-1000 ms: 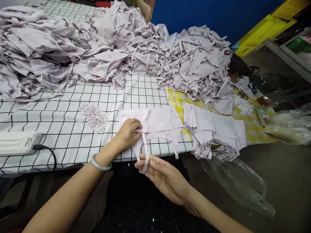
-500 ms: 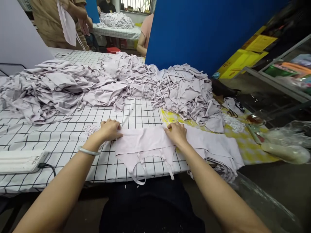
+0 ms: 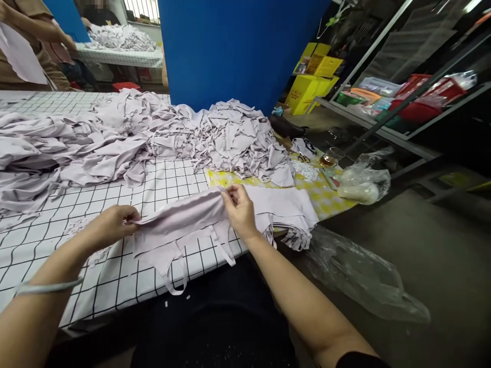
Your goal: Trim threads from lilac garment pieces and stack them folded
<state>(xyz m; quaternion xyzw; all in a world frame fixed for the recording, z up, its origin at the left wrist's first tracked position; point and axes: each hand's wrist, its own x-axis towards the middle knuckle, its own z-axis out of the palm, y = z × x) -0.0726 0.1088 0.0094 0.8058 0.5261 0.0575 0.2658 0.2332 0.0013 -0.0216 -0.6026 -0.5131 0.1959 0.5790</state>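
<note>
Stretched between my hands is a pale pink strappy top, its thin straps hanging toward the table's front edge. My left hand pinches its upper left corner, fingers closed. With thumb and fingertips, my right hand grips the upper right corner. The top's upper edge is lifted a little off the checked tablecloth. Beside my right hand lies a flat stack of similar tops, its lower part drooping over the table edge. Small white scraps lie near my left hand.
A long heap of pale garments runs along the back, before a blue panel. Scissors, a glass cup and a plastic bag sit at the right. Another person stands far left, holding cloth.
My hands have closed on the top's upper corners and raised that edge from the table. The camera view has turned to the right, showing more of the shelf.
</note>
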